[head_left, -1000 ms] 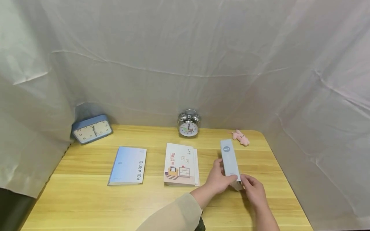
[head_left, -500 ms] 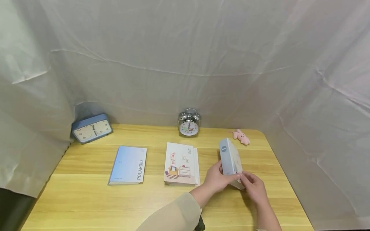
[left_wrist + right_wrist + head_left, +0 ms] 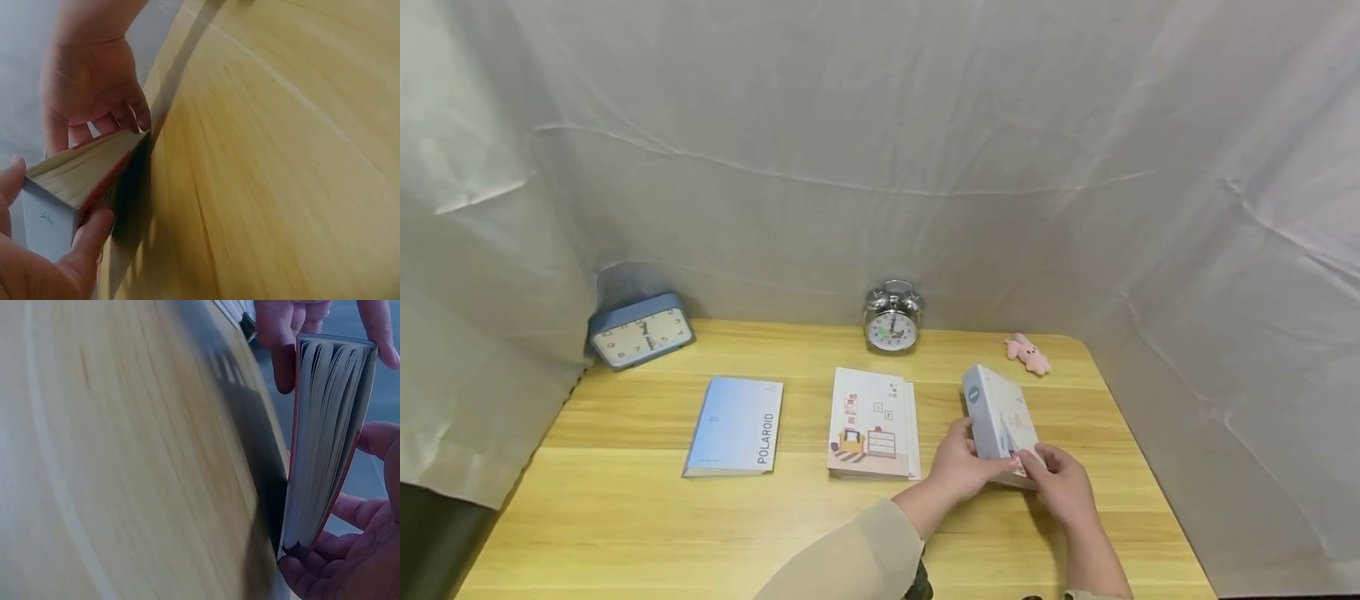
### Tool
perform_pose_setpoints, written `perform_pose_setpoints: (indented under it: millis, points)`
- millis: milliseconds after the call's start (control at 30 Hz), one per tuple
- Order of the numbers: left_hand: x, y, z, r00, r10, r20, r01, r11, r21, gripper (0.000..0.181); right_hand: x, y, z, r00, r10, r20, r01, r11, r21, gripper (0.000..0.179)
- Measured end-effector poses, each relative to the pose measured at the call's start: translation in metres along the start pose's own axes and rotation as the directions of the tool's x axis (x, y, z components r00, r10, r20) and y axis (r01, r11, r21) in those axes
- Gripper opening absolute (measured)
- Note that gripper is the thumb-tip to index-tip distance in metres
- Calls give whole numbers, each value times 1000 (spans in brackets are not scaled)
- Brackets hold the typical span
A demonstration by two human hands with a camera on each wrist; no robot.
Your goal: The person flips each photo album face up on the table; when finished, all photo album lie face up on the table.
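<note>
A thick photo album with a pale cover and grey-blue spine is held tilted over the right of the table. My left hand grips it at the spine side, thumb on one cover and fingers around the other. My right hand holds its opposite edge by the near corner, thumb on the front cover. In the left wrist view, the page ends lie between the two covers, and the spine is between my left thumb and fingers. The right wrist view shows the sleeve pages slightly fanned.
A blue POLAROID album lies at left, and a white album with a furniture drawing in the middle. Behind stand a blue clock and a silver twin-bell alarm clock. A pink plush toy lies back right. Grey curtains enclose the wooden table.
The held album has turned from spine-up so that its front cover now faces upward more, its spine swinging left. Both hands have kept hold of it; the other things stay put.
</note>
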State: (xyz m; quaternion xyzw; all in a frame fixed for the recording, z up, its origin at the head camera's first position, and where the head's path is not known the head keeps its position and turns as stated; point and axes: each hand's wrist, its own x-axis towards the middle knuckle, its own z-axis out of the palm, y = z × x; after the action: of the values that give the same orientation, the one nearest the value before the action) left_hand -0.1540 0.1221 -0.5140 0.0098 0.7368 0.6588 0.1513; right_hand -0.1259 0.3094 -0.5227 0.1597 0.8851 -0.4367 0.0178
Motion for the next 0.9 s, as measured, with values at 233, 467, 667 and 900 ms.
perform_pose_setpoints:
  millis: [233,467,667,900]
  points:
    - [1,-6,-1,999,50,-2,-48,968,247,77,1,6,1,1000,1,-12,-2,999,-54,66]
    - [0,-6,-1,998,43,37,-54,912,408,61,2,8,2,1000,1,-7,-2,993,-115,71]
    - [2,-6,-2,998,27,52,-46,901,431,59,3,9,4,1000,-1,-3,1,990,-144,70]
    - [5,-11,-3,999,16,46,-34,909,416,60,1,10,6,1000,-15,-4,14,992,-124,70]
